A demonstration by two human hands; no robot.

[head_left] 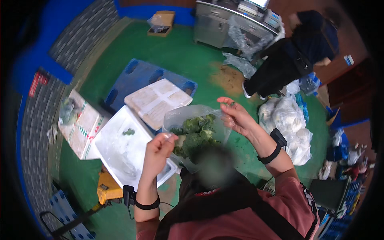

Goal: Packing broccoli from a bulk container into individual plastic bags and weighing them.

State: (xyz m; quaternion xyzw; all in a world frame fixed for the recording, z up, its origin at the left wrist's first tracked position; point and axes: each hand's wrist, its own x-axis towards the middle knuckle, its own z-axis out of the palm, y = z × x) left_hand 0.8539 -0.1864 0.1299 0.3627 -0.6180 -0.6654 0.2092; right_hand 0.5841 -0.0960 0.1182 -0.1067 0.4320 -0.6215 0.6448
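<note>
A clear plastic bag (177, 115) full of broccoli heads (192, 141) hangs before my body, its mouth spread between my hands. My left hand (159, 151) pinches the bag's left edge with thumb and fingers. At the right edge, my right hand (235, 117) grips the film, index finger raised. A blurred spot hides the lower part of the bag. Left of it stands a white foam box (111, 150), uncovered, with a small green floret (128, 132) inside. Its taped foam lid (159, 103) lies behind the box, over a blue pallet (138, 72).
Another foam box (87, 120) with a bagged green vegetable (68, 111) on it is at left, near a yellow pallet jack (109, 187). Filled white bags (285, 126) stand at right. A person (288, 60) stands behind them by a steel cabinet (210, 25).
</note>
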